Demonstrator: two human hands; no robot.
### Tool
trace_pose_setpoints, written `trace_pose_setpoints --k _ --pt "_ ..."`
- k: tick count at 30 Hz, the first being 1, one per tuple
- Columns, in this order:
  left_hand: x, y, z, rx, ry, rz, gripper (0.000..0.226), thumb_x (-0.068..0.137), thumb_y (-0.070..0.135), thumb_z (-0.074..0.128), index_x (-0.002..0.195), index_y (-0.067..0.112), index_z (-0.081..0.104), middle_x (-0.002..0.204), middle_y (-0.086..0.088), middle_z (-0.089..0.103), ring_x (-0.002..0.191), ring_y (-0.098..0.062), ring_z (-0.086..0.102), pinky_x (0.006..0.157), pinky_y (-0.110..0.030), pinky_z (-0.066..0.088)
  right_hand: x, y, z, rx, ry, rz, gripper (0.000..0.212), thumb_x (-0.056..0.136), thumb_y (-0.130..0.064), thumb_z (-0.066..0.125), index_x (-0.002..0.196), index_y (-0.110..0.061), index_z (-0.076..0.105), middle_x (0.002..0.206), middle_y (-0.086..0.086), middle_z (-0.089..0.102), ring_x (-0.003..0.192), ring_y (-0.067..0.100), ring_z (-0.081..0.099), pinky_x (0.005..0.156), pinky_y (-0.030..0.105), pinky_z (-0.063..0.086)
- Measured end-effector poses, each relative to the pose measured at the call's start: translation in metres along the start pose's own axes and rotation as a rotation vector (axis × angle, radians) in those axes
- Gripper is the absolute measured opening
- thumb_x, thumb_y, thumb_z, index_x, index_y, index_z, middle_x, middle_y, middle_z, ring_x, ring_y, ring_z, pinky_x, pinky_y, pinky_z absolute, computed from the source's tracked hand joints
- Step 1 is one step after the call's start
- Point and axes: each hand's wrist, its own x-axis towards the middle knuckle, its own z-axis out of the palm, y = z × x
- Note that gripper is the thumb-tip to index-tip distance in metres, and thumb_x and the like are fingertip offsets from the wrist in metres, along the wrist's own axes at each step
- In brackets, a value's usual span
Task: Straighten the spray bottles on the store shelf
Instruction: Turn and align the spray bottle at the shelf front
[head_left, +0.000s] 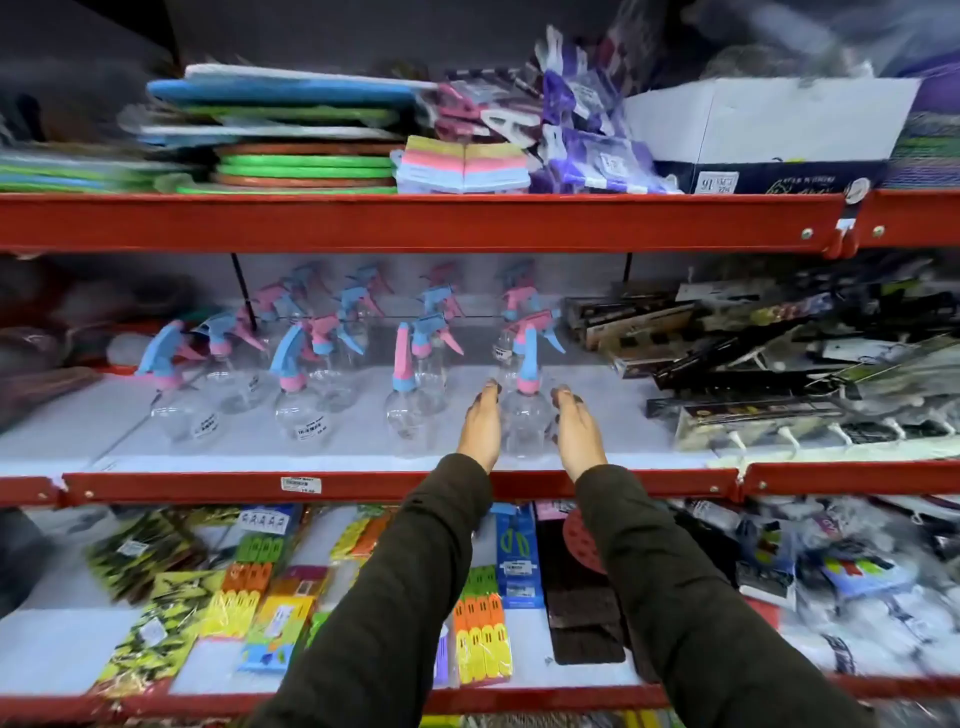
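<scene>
Hands, left (480, 427) and right (576, 431), flat and open, flank a clear spray bottle (525, 415) on the white, red-edged shelf (363, 447).

A shop is shown: red metal shelving (415, 223) is stocked in tiers with packaged goods (483, 639), rows of identical spray bottles (291, 384) carry price stickers, and a price label (301, 484) is fixed to the shelf edge.

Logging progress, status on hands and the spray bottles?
Left hand and right hand open, flanking front-right spray bottle; contact unclear. Bottle upright at middle shelf front. Nothing blocking; neighbouring spray bottle close left.
</scene>
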Motion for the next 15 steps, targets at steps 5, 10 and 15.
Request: trace_pose_setpoints --k 5,10,15 --pt "-0.001 0.001 0.005 -0.088 -0.014 -0.024 0.058 0.1 0.052 0.023 0.138 0.02 0.051 0.149 -0.007 0.048 0.132 -0.021 0.046 0.105 -0.031 0.036 0.001 0.0 0.006 0.042 -0.022 0.045 0.057 0.094 -0.057 0.037 0.133 -0.02 0.057 0.144 0.011 0.059 0.132 0.031 0.054 0.117 0.052 0.039" --pt "-0.012 -0.005 0.0 -0.031 -0.005 0.006 0.086 0.075 0.075 0.031 0.139 0.022 0.053 0.148 -0.003 0.05 0.137 -0.022 0.044 0.119 -0.043 0.031 -0.005 0.006 -0.003 0.024 -0.053 -0.026 0.031 0.096 -0.054 0.041 0.104 -0.032 0.062 0.117 0.002 0.067 0.121 0.026 0.06 0.114 0.052 0.043" --pt "-0.026 -0.011 -0.003 0.01 0.006 0.058 0.089 0.07 0.079 0.032 0.135 0.024 0.056 0.145 -0.004 0.054 0.133 -0.023 0.05 0.118 -0.046 0.034 -0.018 0.011 -0.012 -0.011 -0.068 -0.121 0.025 0.096 -0.054 0.044 0.091 -0.038 0.063 0.103 -0.003 0.07 0.113 0.027 0.065 0.11 0.051 0.047"
